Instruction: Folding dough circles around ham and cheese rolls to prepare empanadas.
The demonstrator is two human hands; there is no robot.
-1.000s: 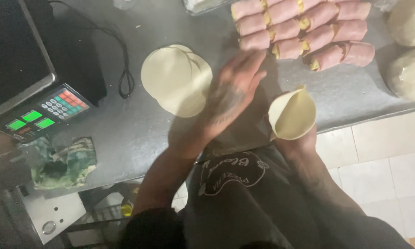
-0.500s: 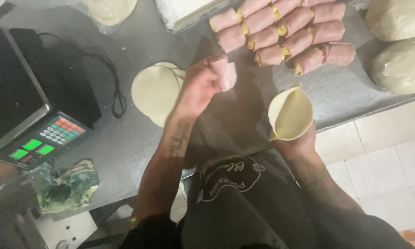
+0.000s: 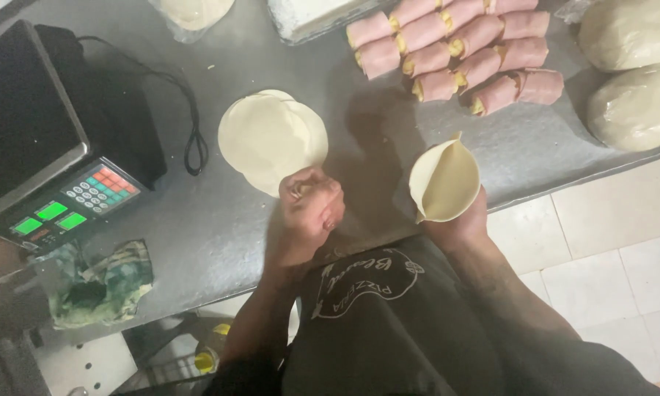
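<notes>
**A:** What have my hands got?

**B:** Your right hand (image 3: 458, 220) is cupped under a pale round dough disc (image 3: 444, 183), folded into a cone shape with its opening toward the camera. It sits at the near edge of the desk (image 3: 389, 161), just over the rim.

**A:** I see it. My left hand (image 3: 309, 209) looks curled into a fist. Is anything inside?

**B:** The fingers are closed tight around something small; a bit shows at the top of the fist, but I cannot tell what it is. That hand hovers at the near edge of the stack of dough discs (image 3: 271, 138), which lies flat on the desk.

**A:** And the rolls?

**B:** The ham rolls (image 3: 458, 51) lie in rows at the far side, pink with a yellow filling showing at the ends, well apart from both hands. Beside them on the right are two large dough lumps (image 3: 634, 73) in clear wrap.

**A:** What is on my left?

**B:** A black scale (image 3: 29, 147) with a coloured keypad and green displays, its cord (image 3: 192, 139) looped on the desk. In front of it lies a crumpled green cloth (image 3: 103, 282). A white block in a tray (image 3: 308, 15) sits at the far edge, and pale floor tiles (image 3: 609, 242) show to the right.
</notes>
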